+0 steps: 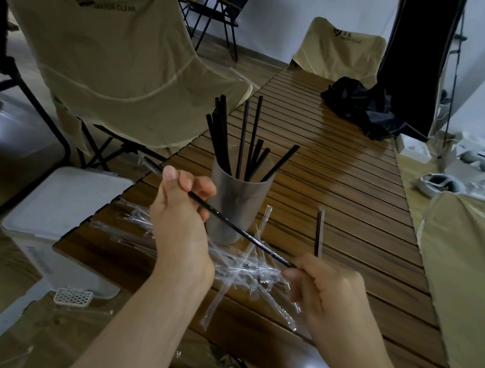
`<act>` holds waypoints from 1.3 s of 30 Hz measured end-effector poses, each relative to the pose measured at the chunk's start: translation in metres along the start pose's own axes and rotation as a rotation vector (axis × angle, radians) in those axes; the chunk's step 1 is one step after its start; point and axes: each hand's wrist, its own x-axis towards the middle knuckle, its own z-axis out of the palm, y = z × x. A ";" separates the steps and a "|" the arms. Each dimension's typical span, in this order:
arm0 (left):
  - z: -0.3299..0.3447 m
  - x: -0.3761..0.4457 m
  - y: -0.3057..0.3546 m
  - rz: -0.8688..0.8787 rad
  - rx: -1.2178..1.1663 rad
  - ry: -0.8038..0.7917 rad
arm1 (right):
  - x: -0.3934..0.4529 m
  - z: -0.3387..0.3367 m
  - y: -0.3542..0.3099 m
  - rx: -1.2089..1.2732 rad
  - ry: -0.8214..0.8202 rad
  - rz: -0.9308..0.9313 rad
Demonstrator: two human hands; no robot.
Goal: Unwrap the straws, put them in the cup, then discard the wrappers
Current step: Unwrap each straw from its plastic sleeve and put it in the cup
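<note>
A grey cup [237, 197] stands on the slatted wooden table [341, 204] with several black straws [242, 140] upright in it. My left hand [183, 206] and my right hand [330, 293] hold one black straw [238, 230] stretched slantwise between them in front of the cup; its clear wrapper sticks out past my left thumb. My right hand also holds a second wrapped straw [318, 235] that points upward. A heap of empty clear wrappers [242, 265] lies on the table under and between my hands.
A white lidded bin [65, 215] stands on the floor left of the table. A tan folding chair [113, 50] is beyond it. A black cloth bundle [361, 107] lies at the table's far end. White boxes and devices [470, 172] are at the right.
</note>
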 end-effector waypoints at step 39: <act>0.002 0.003 -0.006 -0.160 -0.159 -0.018 | 0.006 0.001 -0.025 0.192 -0.006 0.254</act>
